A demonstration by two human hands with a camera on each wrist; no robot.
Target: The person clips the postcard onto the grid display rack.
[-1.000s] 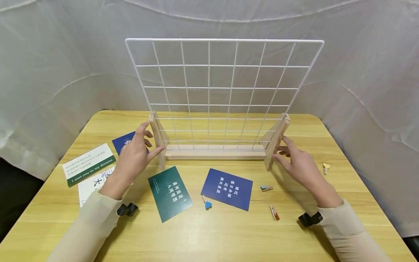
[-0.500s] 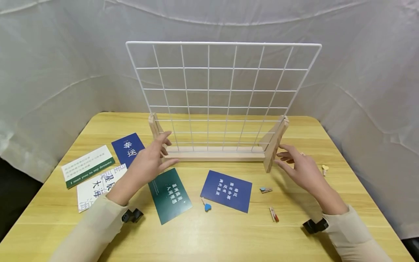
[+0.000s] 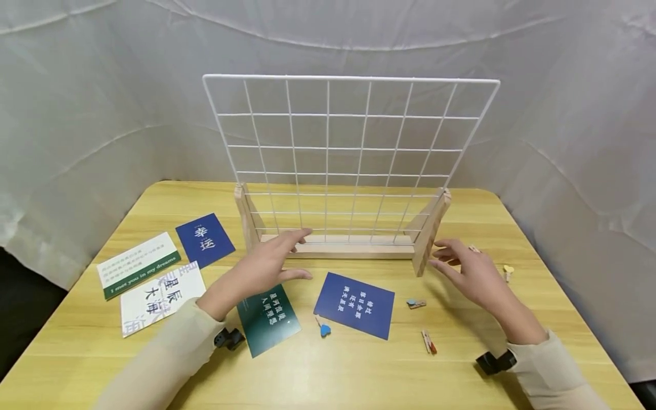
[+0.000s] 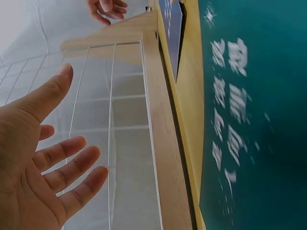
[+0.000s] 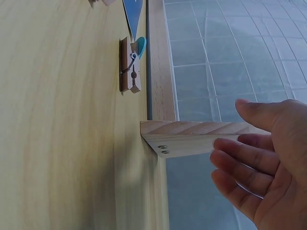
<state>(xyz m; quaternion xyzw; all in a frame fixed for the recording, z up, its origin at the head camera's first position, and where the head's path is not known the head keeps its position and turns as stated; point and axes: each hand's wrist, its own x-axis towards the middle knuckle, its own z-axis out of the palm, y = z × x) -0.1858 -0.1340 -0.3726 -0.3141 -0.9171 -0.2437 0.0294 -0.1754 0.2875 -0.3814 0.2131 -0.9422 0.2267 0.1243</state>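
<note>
A white wire grid (image 3: 328, 148) leans back in a wooden stand (image 3: 338, 250) that has an upright panel at either end. My left hand (image 3: 266, 265) hovers with spread, relaxed fingers above the green card (image 3: 271, 322), in front of the stand's base; its palm is bare in the left wrist view. Beside the stand's right panel (image 5: 192, 139) is my right hand (image 3: 474, 273), fingers loosely bent and holding nothing, fingertips close to the wood. A dark blue card (image 3: 355, 304) lies between the hands.
Small clothespins lie about: one with a blue heart (image 3: 324, 329), a light-blue one (image 3: 416, 303), a red one (image 3: 428, 343) and a yellow one (image 3: 508, 270). At the left lie a blue card (image 3: 205, 239), a white-green card (image 3: 138, 265) and a white card (image 3: 161, 299).
My left hand has left the stand's left panel and moved right, over the green card, uncovering the cards at left. My right hand has drawn slightly away from the right panel.
</note>
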